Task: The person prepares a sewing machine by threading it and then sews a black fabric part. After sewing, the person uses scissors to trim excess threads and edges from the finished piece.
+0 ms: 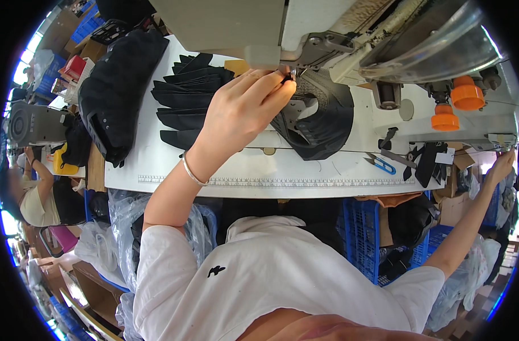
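Shoe upper point(338, 122), black and grey-textured, curves beside pinched left fingers point(277, 99); right fingers point(505, 161) unclear.

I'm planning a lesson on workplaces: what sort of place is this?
Probably a sewing workshop or factory: a sewing machine above a white table, a row of overlapping dark cut pieces, and another person near a second machine at left.

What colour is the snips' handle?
The handle is blue; the head view shows it best.
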Action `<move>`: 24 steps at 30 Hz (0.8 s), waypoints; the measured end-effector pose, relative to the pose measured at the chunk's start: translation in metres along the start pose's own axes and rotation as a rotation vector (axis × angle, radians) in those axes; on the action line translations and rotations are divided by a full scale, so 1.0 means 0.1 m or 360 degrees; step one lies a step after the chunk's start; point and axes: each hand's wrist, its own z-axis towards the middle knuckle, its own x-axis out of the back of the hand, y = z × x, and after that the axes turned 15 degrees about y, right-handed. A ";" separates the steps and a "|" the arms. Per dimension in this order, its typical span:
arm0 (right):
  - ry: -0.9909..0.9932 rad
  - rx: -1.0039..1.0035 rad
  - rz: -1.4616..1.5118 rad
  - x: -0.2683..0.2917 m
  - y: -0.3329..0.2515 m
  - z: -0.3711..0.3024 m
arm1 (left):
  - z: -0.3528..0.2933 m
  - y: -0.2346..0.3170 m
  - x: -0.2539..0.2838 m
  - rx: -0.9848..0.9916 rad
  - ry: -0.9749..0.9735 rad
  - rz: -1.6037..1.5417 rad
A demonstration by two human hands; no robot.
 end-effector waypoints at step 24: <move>-0.1194 0.0752 0.0568 -0.63 -3.34 -4.24 | 0.19 0.21 0.14 0.0276 -0.0222 0.0030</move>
